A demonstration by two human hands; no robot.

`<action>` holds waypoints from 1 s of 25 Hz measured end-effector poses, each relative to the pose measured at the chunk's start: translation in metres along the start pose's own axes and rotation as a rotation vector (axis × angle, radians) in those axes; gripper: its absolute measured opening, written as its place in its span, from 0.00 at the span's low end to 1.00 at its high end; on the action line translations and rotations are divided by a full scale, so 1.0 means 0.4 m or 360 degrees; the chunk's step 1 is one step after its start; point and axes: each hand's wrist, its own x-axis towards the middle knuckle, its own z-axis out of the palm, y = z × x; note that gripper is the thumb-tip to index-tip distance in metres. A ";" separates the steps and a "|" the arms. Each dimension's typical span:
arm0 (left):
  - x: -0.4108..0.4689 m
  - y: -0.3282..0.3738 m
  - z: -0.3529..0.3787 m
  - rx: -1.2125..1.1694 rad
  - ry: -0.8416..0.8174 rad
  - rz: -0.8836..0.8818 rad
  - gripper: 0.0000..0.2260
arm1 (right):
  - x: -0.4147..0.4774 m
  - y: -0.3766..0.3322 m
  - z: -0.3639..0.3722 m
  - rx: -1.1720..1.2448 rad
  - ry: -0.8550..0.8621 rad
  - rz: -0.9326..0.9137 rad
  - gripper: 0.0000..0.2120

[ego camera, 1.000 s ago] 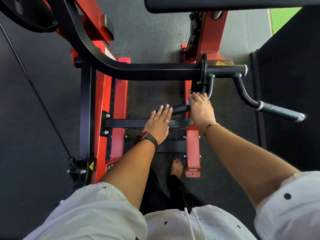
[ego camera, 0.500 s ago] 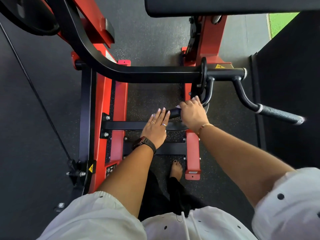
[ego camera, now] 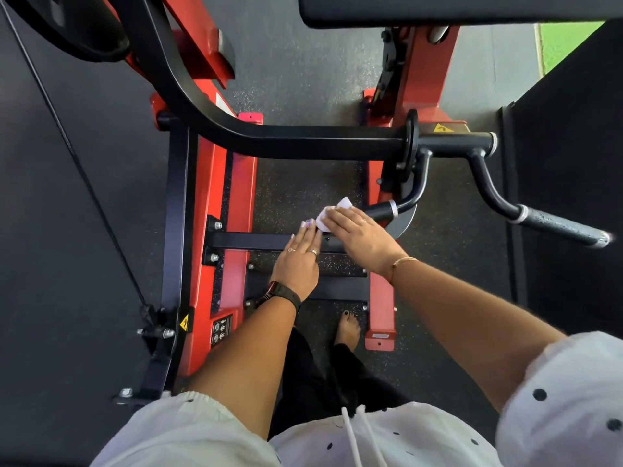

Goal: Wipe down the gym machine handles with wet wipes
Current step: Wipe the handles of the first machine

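right hand grips wet wipe over inner handle end; left hand fingers straight beside it, maybe touching. Risk: wipe slips off the end.

Both my arms reach forward and down, forearms bare, white dotted left sleeve and right sleeve bunched at the elbows. My left hand is palm-down, fingers straight and together, holding nothing, with a black watch on the wrist. My right hand is palm-down and angled left, fingers folded over a wet wipe; the white edge pokes out past the fingertips. A gold bangle is on the right wrist. The hands sit side by side; contact unclear.
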 end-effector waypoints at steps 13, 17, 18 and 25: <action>0.081 0.007 -0.082 -0.3344 0.0278 -0.1415 0.30 | 0.109 -0.057 0.010 -0.0471 -0.0186 -0.0573 0.21; 0.092 -0.001 -0.070 -0.3353 0.0272 -0.1417 0.31 | 0.069 0.009 0.012 -0.0479 -0.0177 -0.1032 0.13; 0.095 -0.002 -0.067 -0.3319 0.0248 -0.1395 0.30 | 0.051 0.030 -0.001 -0.0528 -0.0226 -0.1139 0.11; 0.092 0.019 -0.065 -0.0940 0.0114 -0.0194 0.24 | -0.090 0.241 -0.048 -0.0603 -0.0138 -0.0924 0.19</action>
